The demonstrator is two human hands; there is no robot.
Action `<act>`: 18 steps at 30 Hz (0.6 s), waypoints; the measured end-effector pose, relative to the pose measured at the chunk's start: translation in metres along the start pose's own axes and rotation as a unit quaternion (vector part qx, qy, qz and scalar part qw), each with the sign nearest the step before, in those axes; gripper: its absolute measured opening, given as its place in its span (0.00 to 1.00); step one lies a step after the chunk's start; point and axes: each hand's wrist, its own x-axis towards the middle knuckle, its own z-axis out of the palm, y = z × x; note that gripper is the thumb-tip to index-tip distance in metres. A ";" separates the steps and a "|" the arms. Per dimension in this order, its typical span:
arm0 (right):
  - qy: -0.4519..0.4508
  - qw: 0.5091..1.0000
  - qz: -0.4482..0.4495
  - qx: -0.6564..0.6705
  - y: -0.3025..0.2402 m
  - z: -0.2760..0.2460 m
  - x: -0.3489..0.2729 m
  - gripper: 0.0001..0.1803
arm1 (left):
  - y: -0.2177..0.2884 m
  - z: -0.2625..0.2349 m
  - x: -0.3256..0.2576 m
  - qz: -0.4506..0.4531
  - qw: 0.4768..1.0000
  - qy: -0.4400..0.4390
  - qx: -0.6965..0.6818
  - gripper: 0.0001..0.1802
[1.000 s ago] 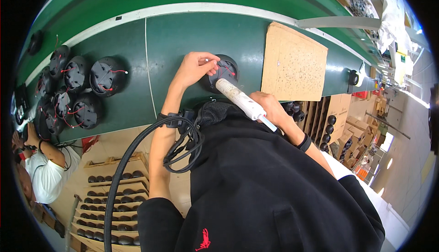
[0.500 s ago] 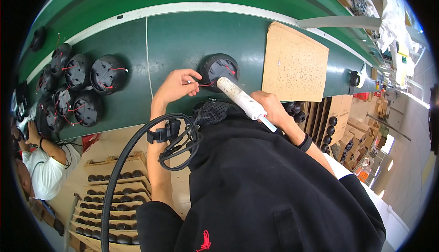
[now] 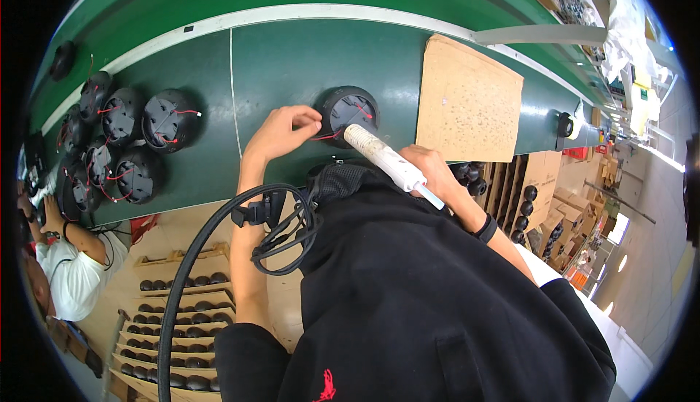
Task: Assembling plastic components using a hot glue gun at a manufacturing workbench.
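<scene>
A round black wheel-shaped part (image 3: pixel 348 108) with red wires lies on the green bench in front of me. Left of it, my left hand (image 3: pixel 281 132) is closed, thumb and fingers curled together. A red wire (image 3: pixel 326 137) runs from the part into these fingers, its end hidden there. My right hand (image 3: pixel 430 167) is closed around a white cartridge tube (image 3: pixel 385 157), most of its fingers out of sight. The tube lies tilted, its far end over the part's near edge and its pale nozzle pointing back toward my body.
Several similar black parts (image 3: pixel 169 119) with red wires stand at the bench's left. A stained cardboard sheet (image 3: pixel 470 99) lies to the right. A coiled black cable (image 3: pixel 284 245) hangs by my left forearm. At the far left another person (image 3: pixel 76 271) works. Layered cardboard (image 3: pixel 182 322) holds dark round parts below.
My left fingers have closed up, and the white connector that showed between them is now out of sight. My right hand and the tube have hardly moved.
</scene>
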 end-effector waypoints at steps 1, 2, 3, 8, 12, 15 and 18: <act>0.019 0.999 -0.019 0.024 0.001 0.000 -0.001 0.18 | 0.002 0.000 0.007 0.060 0.994 0.060 0.066 0.16; 0.022 0.999 -0.016 0.023 0.001 -0.001 -0.002 0.18 | 0.004 -0.004 0.015 0.063 0.990 0.065 0.104 0.17; 0.022 0.999 -0.021 0.033 0.001 0.000 -0.003 0.19 | 0.011 -0.006 0.021 0.064 0.990 0.064 0.105 0.17; 0.045 0.998 -0.015 0.041 0.004 0.007 -0.011 0.20 | 0.050 -0.001 0.051 0.151 0.963 -0.023 0.222 0.18; 0.062 0.997 -0.001 0.045 0.001 0.006 -0.014 0.20 | 0.052 0.010 0.078 0.196 0.941 -0.077 0.263 0.12; 0.077 0.997 -0.003 0.029 0.001 0.007 -0.014 0.20 | 0.054 0.015 0.094 0.178 0.964 -0.075 0.184 0.08; 0.082 0.996 0.008 0.019 -0.001 0.007 -0.012 0.20 | 0.052 0.017 0.107 0.163 0.980 -0.071 0.093 0.08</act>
